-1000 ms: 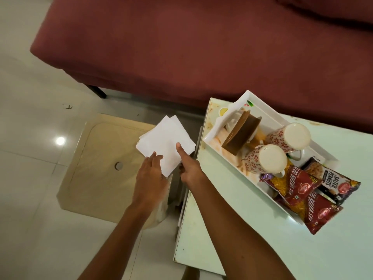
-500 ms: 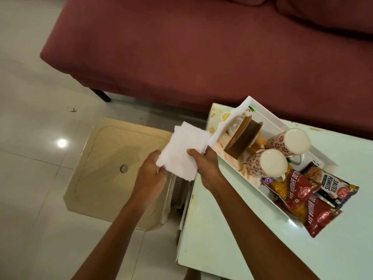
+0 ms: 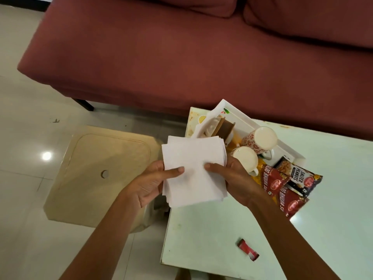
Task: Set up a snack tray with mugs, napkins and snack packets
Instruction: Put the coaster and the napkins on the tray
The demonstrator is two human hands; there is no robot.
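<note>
Now, from the head view, we hold a stack of white paper napkins (image 3: 193, 172) above the bench's (image 3: 222, 229) left edge, just near of the tray (image 3: 241, 116). The left hand (image 3: 149, 184) pinches its left side and the right hand (image 3: 237, 181) its right, thumbs on top, fingers hidden underneath. We grip both sides, we judge, to square the sheets for the brown napkin holder (image 3: 223, 129) at the tray's far-left end. Two floral mugs (image 3: 260, 139) sit mid-tray. The snack packets (image 3: 272, 178) overhang its right end.
</note>
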